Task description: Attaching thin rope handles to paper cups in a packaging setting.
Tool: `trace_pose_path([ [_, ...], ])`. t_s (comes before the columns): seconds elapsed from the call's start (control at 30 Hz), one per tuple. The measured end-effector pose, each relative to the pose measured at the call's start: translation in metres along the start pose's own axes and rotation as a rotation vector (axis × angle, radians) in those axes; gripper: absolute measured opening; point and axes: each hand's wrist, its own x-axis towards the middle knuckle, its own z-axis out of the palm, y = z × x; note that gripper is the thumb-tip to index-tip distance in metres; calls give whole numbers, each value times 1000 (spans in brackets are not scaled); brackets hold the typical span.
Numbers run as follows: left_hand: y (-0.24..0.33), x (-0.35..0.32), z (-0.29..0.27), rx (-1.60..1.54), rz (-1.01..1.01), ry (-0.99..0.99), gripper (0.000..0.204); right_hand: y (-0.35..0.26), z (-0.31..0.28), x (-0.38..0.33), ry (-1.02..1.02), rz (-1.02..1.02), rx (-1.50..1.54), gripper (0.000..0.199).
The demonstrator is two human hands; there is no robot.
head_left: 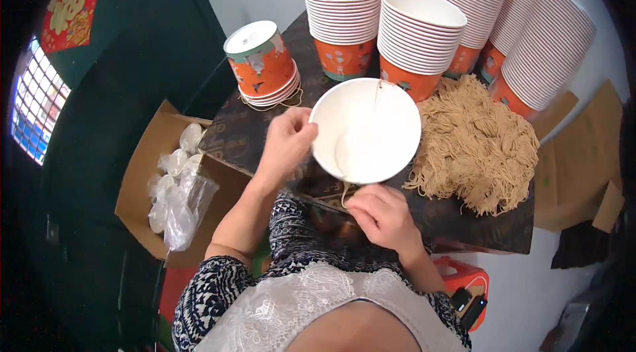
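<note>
A white-lined paper bucket (368,133) is tilted so that its open mouth faces me at the table's near side. My left hand (289,142) is closed on its left rim, thumb and fingers pinching the edge. Just below the bucket's near rim, my right hand (384,216) is closed with its fingers pressed together, on a thin tan string (345,194) that hangs from the rim. Another bit of string (380,86) shows at the far rim and runs inside. The right fingertips are partly hidden.
A heap of tan strings (474,147) lies right of the bucket. Behind stand tall stacks of nested orange-and-white buckets (341,17). Upside-down buckets (262,64) with string around them sit at the left. Below the dark table (232,130), a carton (142,186) holds plastic-wrapped pieces.
</note>
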Motion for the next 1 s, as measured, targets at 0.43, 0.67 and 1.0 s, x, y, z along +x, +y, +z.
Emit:
trace_pose_path([
  [0.43,108,54,-156,1510,609,811,14,35,-26,-53,617,334,192,13],
  [0.67,69,177,-80,1946,761,548,22,40,-16,-65,624,399,289,12],
  [1.0,10,214,0,1983,991,337,33,37,-15,-67,613,424,265,13],
])
